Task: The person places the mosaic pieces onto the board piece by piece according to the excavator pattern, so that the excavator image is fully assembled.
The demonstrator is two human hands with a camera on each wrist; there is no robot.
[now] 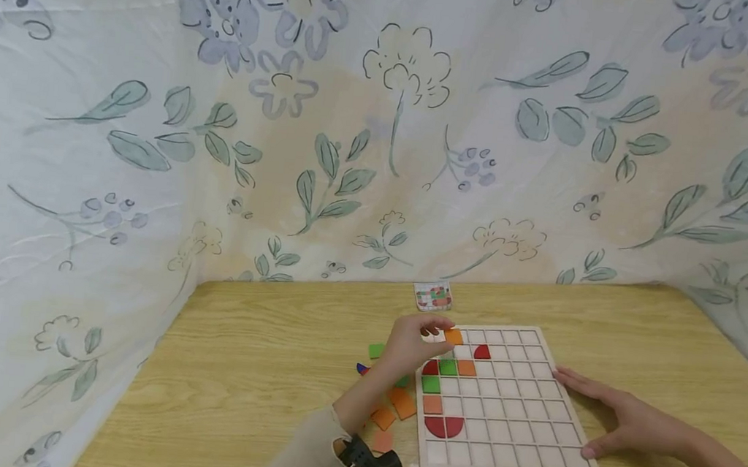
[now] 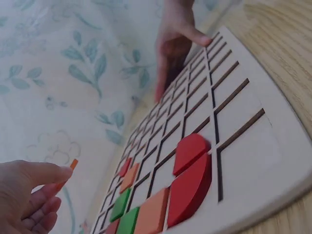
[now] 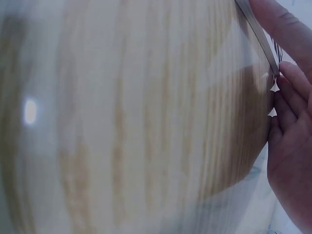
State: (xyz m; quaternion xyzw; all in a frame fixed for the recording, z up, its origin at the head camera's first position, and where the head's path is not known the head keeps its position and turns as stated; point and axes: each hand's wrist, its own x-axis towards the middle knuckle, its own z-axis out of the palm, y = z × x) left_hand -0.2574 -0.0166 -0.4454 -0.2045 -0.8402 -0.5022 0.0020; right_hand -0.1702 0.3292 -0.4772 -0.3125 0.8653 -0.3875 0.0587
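My left hand pinches an orange square tile between thumb and fingers, over the far left corner of a pale wooden grid board. In the left wrist view that orange tile appears edge-on, raised above the board. Along the board's left side sit green tiles, a salmon tile and red rounded tiles. A red quarter-round tile lies farther back. My right hand rests against the board's right edge, thumb and forefinger spread along it.
Loose orange tiles, a green tile and other pieces lie left of the board on the wooden table. A small printed pattern card is behind the board, near the floral cloth.
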